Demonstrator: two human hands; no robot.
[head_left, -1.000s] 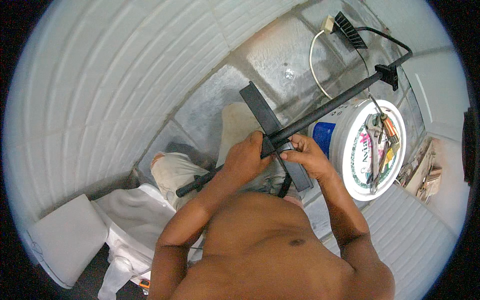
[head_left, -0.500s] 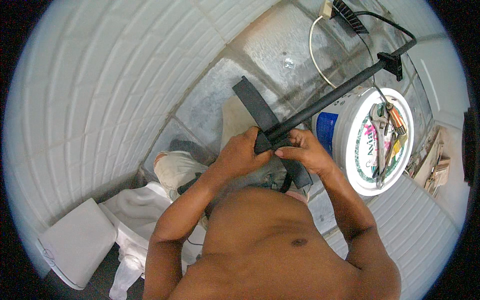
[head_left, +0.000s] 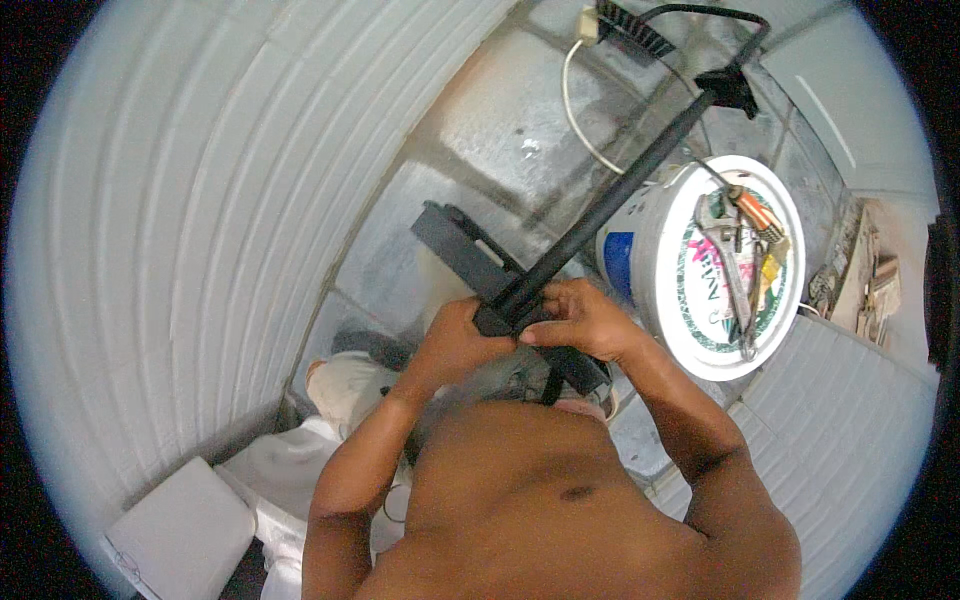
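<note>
A black metal frame rests across my lap, its long tube (head_left: 625, 195) running up to the far right. At its near end, a flat black crossbar (head_left: 460, 250) meets the tube. My left hand (head_left: 455, 340) is closed round the joint between them, thumb along its near side. From the right, my right hand (head_left: 585, 320) grips the same joint, its thumb pressed at the tube's end and its fingers curled behind. The hands nearly touch. Farther out, the tube carries a black bracket (head_left: 727, 90) and a bent black bar (head_left: 700, 12). My fingers hide the joint's underside.
Right of the frame stands a white bucket (head_left: 675, 340) with an adjustable wrench (head_left: 725, 260) and an orange-handled screwdriver (head_left: 755, 212) on its lid. A white cable (head_left: 572, 110) lies on the tiled floor. A white toilet (head_left: 275, 470) is at the lower left, beside a ribbed white wall (head_left: 220, 200).
In the picture, the frame and both hands sit farther left, while bucket and floor also shift left. The crossbar has turned, showing more of its side. Both hands keep their grip.
</note>
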